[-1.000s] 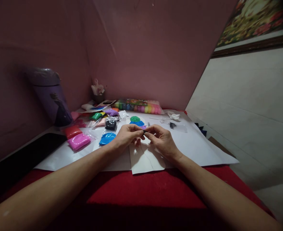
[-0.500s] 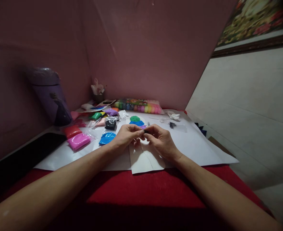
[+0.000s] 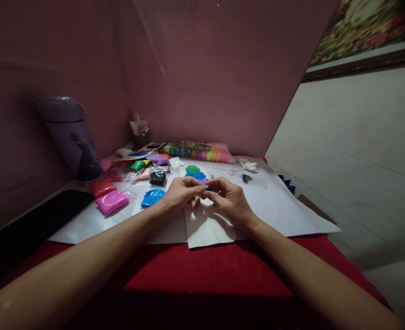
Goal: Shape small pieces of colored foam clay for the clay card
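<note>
"What did the containers hold?"

"The long see-through bag (image 3: 197,152) at the back was packed with many-coloured lumps. Nearer, small clear packets each had one colour: pink packet (image 3: 112,202), blue packet (image 3: 153,197), black packet (image 3: 158,178). The dark cup (image 3: 141,139) in the corner had a pale pink thing poking out. I couldn't see inside the purple tub (image 3: 72,142) on the left."

"And the hands?"

"The left hand (image 3: 180,195) and right hand (image 3: 235,201) met tip to tip, thumbs and fingers nearly closed, pinching a small dark piece (image 3: 208,188) between them, above a white card (image 3: 209,231) with green (image 3: 192,169) and blue patches (image 3: 196,176) at its far end."

"What lay underneath?"

"A white sheet (image 3: 285,206) over red cloth (image 3: 147,268) on the desk."

"The room?"

"Dull pink panels (image 3: 202,78) stood behind; on the right, a pale wall (image 3: 353,133) carried a framed picture (image 3: 367,34)."
</note>
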The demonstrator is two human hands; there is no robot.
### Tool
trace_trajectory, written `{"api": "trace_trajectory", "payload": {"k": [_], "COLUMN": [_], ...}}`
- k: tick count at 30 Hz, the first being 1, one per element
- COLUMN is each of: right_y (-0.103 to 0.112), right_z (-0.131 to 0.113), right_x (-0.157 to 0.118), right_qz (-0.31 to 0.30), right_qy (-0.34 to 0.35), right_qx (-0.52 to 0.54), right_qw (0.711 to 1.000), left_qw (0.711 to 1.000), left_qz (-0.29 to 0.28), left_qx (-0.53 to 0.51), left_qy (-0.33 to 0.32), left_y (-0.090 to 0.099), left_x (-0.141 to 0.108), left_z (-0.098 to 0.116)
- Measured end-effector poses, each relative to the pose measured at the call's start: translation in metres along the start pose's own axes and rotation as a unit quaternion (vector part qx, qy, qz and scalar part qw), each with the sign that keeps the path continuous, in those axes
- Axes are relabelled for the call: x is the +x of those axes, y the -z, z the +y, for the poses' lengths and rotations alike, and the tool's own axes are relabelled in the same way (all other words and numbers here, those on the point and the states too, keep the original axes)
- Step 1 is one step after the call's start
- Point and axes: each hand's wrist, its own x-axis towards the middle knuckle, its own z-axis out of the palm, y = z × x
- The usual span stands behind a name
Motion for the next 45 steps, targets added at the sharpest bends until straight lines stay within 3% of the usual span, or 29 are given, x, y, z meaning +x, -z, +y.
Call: {"api": "trace_trajectory", "payload": {"k": [19,27,31,40,45], "right_y": [-0.001,0.001,0.004,0.003,0.001], "right_z": [0.002,0.001,0.004,0.004,0.004], "right_x": [0.005,0.01,0.012,0.009,0.008], "right_qz": [0.023,0.11,0.137,0.062,0.036], "right_qy": [-0.024,-0.088,-0.113,-0.08,-0.06], "right_qx": [0.117,0.159,0.174,0.176,0.165], "right_qw": [0.993,0.977,0.969,0.979,0.984], "left_qw": [1.0,0.998,0.998,1.0,1.0], "left_qz": [-0.009,0.049,0.042,-0.01,-0.01], "left_qx": [0.026,0.007,-0.025,0.002,0.027], "left_qy": [0.006,-0.028,-0.035,-0.003,-0.01], "left_y": [0.0,0.0,0.005,0.003,0.004], "left_x": [0.002,0.004,0.005,0.003,0.004], "left_z": [-0.001,-0.002,-0.004,-0.003,-0.004]}}
